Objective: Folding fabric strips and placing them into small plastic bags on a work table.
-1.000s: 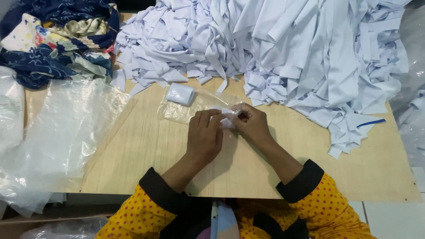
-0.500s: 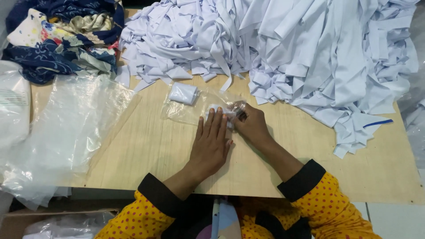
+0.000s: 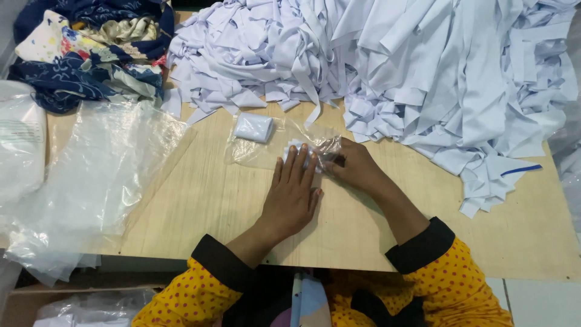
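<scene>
Clear plastic bag (image 3: 272, 145) lies on our worktop (image 3: 200, 200) below the white strip heap (image 3: 387, 66); left hand (image 3: 293, 197) presses flat, fingers together, right hand (image 3: 357, 169) pinches its mouth. Slick film could slip, spilling folded cloth (image 3: 254, 127).

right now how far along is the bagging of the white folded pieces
Done: one folded white piece sits inside the clear bag. In hand: the left hand lies flat on the bag while the right hand grips its opening around a second piece. Left: the big pile of white strips looks untouched.
</scene>
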